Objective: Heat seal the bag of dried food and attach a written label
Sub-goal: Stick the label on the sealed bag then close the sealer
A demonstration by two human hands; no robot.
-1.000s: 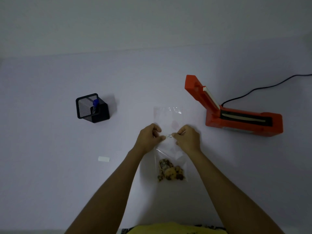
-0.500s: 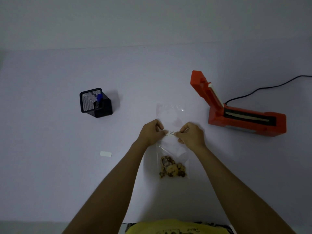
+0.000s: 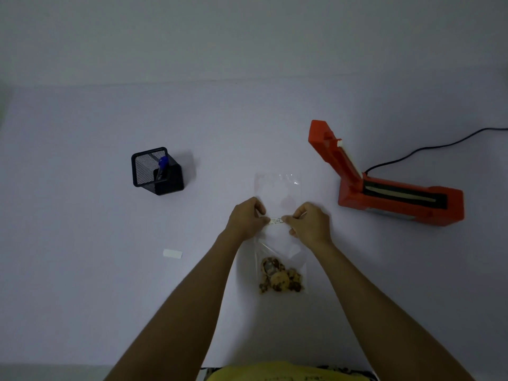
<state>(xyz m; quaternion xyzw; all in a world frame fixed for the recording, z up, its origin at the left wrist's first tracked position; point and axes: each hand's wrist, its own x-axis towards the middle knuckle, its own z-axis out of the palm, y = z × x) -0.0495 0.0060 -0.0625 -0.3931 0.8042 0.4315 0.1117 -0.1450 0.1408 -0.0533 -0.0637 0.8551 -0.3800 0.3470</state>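
A clear plastic bag point(image 3: 277, 188) lies flat on the white table, its dried food point(image 3: 280, 279) bunched at the near end. Across the bag's middle sits a small white written label point(image 3: 275, 221). My left hand point(image 3: 246, 218) pinches the label's left end, and my right hand point(image 3: 310, 222) pinches its right end, both hands resting on the bag. The orange heat sealer point(image 3: 390, 191) stands to the right with its arm raised.
A black mesh pen holder point(image 3: 156, 171) with a blue pen point(image 3: 162, 165) stands at the left. A small white strip point(image 3: 172, 254) lies on the table near my left forearm. The sealer's black cable point(image 3: 439, 145) runs off to the right.
The label between my fingers now shows a little longer. My hands stay at the bag's middle; the view has shifted slightly.
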